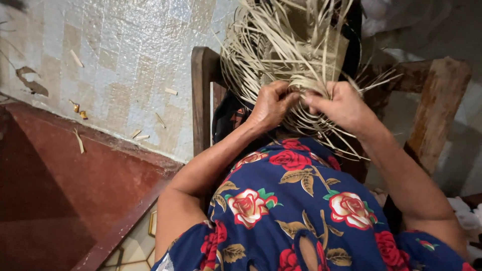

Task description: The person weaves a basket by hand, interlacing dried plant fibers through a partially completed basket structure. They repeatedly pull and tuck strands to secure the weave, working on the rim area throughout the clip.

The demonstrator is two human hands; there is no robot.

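A person in a blue dress printed with red and white roses (pixel 296 200) works a bundle of pale straw strands (pixel 286 45), seen from above by a head-worn camera. The left hand (pixel 271 105) is curled nearly closed, its fingers pinching a few strands where they gather at the near edge of the weaving. The right hand (pixel 341 105) meets it from the other side, fingers bent and thumb pressed down on the same cluster of strands, so that both hands touch just above the lap.

The straw weaving fans up and away from the hands, loose ends spraying outward in all directions, and rests against the top of a wooden chair (pixel 203 90). The chair's dark left post stands just beside the left wrist; a paler, worn wooden post (pixel 437 105) rises near the right forearm.

To the left, a pale tiled floor (pixel 115 65) carries scattered short straw offcuts (pixel 78 59), well apart from the hands. Nearer the camera on that side lies a dark red step (pixel 65 185). White cloth (pixel 467 213) shows at the right edge, beside the right elbow.
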